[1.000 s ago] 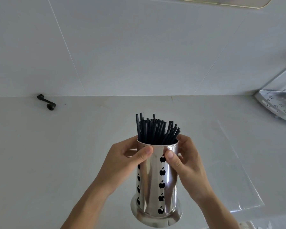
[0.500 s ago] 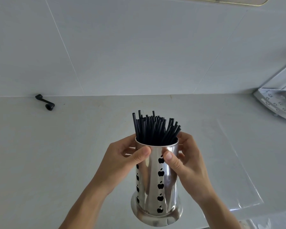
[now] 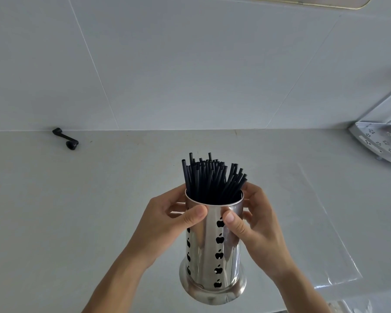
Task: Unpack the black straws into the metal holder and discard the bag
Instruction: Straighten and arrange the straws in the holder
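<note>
Since the earlier frame the shiny cylindrical metal holder with apple-shaped cut-outs (image 3: 213, 247) has shifted slightly up and away across the pale grey bench (image 3: 77, 211), carried between both hands. The left hand (image 3: 167, 220) wraps the holder's upper left side, thumb pressed on the front just below the rim; its grip is closed on the holder. The right hand (image 3: 255, 224) mirrors it on the right, thumb on the front wall beside a cut-out, grip likewise closed on the holder. The bundle of thin black straws (image 3: 212, 179) stands inside the holder, tops fanning above the rim and leaning somewhat right. A clear flat plastic bag (image 3: 321, 233) lies on the bench to the right, apart from the hands. A small black crank-shaped handle (image 3: 66, 139) lies near the wall at the left, and a perforated metal tray (image 3: 379, 141) sits at the far right edge.
</note>
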